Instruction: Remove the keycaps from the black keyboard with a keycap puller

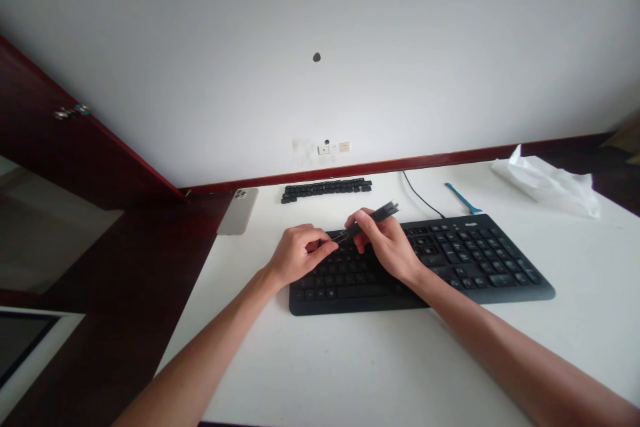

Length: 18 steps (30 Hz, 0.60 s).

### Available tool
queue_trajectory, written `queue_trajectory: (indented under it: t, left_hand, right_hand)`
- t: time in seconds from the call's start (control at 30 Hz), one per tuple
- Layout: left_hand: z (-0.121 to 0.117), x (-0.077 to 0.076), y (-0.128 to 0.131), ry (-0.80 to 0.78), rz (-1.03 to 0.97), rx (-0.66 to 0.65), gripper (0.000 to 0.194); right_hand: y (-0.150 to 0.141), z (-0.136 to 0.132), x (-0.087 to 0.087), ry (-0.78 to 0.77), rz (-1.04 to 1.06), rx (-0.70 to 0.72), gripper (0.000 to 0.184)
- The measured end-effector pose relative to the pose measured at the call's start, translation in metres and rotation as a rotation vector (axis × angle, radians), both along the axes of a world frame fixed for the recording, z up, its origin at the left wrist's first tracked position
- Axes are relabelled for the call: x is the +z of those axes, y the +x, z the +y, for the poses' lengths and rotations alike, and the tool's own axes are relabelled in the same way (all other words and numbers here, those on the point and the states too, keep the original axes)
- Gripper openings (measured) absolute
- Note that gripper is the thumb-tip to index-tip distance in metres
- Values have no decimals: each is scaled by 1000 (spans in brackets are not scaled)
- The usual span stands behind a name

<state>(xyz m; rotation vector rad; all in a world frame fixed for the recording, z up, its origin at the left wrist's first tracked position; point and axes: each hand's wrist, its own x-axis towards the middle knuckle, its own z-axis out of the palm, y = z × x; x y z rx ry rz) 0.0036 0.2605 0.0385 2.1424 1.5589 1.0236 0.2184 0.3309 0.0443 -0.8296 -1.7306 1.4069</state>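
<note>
Two hands over the keyboard (475,260), open desk (350,360) before it: my right hand (385,245) pinches a black tool (373,219), its tip by my curled left hand (300,255).

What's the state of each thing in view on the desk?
Right hand: gripping slim black tool
Left hand: above keyboard, fingertips at the tool's lower end, contact unclear
Black keyboard: flat on desk, partly under both hands
Black keycaps: off the board, lined up near the wall
Phone: lying camera side up
Blue plastic tool: lying on desk
White plastic sheet: crumpled
</note>
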Motion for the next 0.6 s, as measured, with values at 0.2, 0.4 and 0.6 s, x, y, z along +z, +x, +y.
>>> queue_trajectory:
  t: [0.2, 0.4, 0.6]
  left_hand:
    - [-1, -1, 0, 9, 14, -10, 47]
    - [1, -1, -2, -30, -59, 2, 48]
    - [2, -1, -1, -104, -123, 8, 52]
  right_hand:
    - [2, 2, 0, 173, -141, -47, 41]
    - [1, 1, 4, 37, -10, -5, 46]
    - [-2, -3, 5, -60, 94, 20, 47]
